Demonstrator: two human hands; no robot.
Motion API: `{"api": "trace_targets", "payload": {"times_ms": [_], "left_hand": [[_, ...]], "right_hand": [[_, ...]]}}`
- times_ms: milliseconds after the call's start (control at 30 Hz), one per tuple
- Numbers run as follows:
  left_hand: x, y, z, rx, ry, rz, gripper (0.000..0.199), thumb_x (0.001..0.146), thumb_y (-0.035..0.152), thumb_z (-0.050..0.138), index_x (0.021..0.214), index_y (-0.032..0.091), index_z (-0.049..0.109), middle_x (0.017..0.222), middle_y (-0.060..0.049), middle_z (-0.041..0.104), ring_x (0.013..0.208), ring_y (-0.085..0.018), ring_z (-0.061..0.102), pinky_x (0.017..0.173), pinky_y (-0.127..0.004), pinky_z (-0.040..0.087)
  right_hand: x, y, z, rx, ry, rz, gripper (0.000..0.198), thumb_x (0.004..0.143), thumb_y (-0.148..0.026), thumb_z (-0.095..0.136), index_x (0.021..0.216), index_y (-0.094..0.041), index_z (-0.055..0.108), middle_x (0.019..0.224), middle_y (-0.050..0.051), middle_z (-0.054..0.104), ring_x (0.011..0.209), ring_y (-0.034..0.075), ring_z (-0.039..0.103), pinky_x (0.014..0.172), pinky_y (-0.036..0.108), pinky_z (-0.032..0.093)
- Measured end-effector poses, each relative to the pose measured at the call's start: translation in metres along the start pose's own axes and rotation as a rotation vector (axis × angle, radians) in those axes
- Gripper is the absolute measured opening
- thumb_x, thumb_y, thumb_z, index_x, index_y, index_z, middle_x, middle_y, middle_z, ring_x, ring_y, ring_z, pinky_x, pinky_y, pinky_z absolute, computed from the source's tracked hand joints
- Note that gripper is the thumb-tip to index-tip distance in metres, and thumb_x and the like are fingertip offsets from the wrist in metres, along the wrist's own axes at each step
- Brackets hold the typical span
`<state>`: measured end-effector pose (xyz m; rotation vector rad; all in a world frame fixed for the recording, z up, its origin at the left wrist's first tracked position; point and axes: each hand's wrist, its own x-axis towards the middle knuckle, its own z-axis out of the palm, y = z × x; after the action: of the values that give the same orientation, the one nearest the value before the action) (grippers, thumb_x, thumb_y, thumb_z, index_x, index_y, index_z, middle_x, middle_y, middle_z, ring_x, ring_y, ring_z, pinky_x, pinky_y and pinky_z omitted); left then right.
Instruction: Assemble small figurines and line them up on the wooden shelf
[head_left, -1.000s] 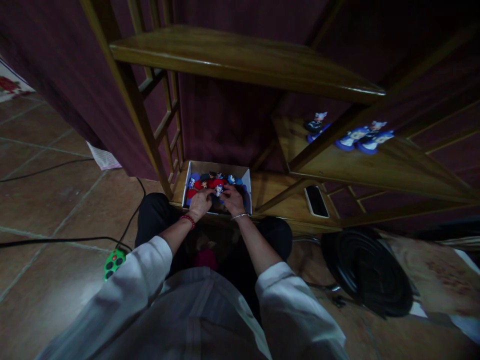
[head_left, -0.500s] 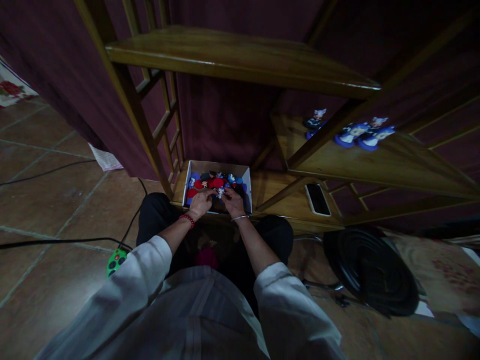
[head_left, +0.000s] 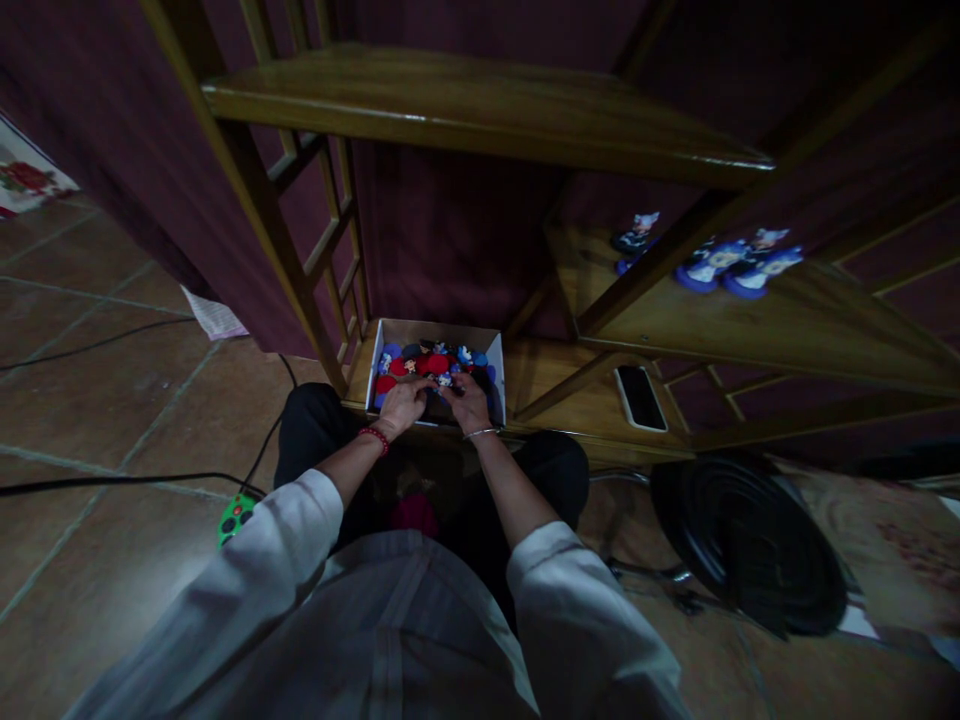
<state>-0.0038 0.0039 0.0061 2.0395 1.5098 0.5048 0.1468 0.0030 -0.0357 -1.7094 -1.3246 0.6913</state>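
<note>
A white cardboard box [head_left: 494, 352] holds several small figurines with red, blue and black parts. My left hand [head_left: 403, 404], with a red bead bracelet at the wrist, reaches over the box's near side, its fingers bent inward. Opposite it, my right hand [head_left: 468, 404], wearing a silver bangle, has its fingers closed round a small white-and-blue figurine [head_left: 445, 381]. My left fingertips come close to that figurine from the left; what they hold, if anything, is hidden.
The box stands on a low wooden shelf [head_left: 536, 372]. A phone [head_left: 640, 398] lies to the right. Several figurines [head_left: 709, 265] stand on a higher shelf [head_left: 675, 325]. A wooden board [head_left: 480, 105] juts out above. At right is a black round stool [head_left: 750, 540]; a green power socket [head_left: 234, 518] lies left.
The white-and-blue figurine sits slightly lower and flatter between my hands. My right fingers have shifted a little over it. The view has moved slightly.
</note>
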Motion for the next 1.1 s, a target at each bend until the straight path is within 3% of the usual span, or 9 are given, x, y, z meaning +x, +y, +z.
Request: {"api": "trace_targets", "payload": {"times_ms": [233,467,700,867,1100], "left_hand": [[-0.005,0.007,0.001,0.136,-0.036,-0.089,0.034,0.083,0.025,0.043,0.112,0.029,0.061,0.097,-0.001,0.068,0.088,-0.017,0.063,0.083,-0.026,0.046],[-0.004,0.005,0.004,0.141,0.003,-0.105,0.034,0.081,0.018,0.043,0.107,0.025,0.064,0.103,-0.003,0.066,0.095,-0.017,0.061,0.088,-0.026,0.045],[-0.014,0.006,-0.008,0.319,0.157,-0.234,0.035,0.08,0.023,0.048,0.112,0.023,0.059,0.132,-0.008,0.043,0.109,-0.022,0.053,0.088,-0.03,0.046],[-0.01,0.004,-0.015,0.449,0.118,-0.279,0.041,0.079,0.026,0.049,0.119,0.016,0.052,0.144,-0.015,0.024,0.114,-0.029,0.05,0.086,-0.036,0.047],[0.0,0.002,-0.011,0.475,0.107,-0.3,0.041,0.078,0.028,0.049,0.115,0.012,0.055,0.138,-0.019,0.034,0.12,-0.031,0.043,0.091,-0.039,0.044]], "right_hand": [[0.001,0.005,0.003,0.022,0.001,0.015,0.036,0.067,-0.029,0.063,0.101,-0.019,0.06,0.087,0.002,0.066,0.082,0.017,0.06,0.079,0.032,0.048],[0.003,0.006,0.002,0.026,-0.025,-0.012,0.034,0.069,-0.029,0.061,0.102,-0.022,0.063,0.093,0.002,0.067,0.085,0.017,0.06,0.081,0.033,0.048],[0.003,0.006,0.001,0.04,-0.036,-0.027,0.032,0.07,-0.029,0.062,0.101,-0.02,0.064,0.094,0.004,0.068,0.086,0.018,0.061,0.082,0.034,0.048],[0.003,0.006,0.001,0.035,-0.04,-0.032,0.032,0.07,-0.03,0.062,0.1,-0.02,0.064,0.091,0.003,0.068,0.083,0.018,0.061,0.081,0.035,0.048],[0.003,0.008,0.003,0.064,-0.031,-0.027,0.033,0.069,-0.031,0.062,0.1,-0.02,0.064,0.094,0.004,0.067,0.087,0.02,0.061,0.085,0.038,0.047]]}}
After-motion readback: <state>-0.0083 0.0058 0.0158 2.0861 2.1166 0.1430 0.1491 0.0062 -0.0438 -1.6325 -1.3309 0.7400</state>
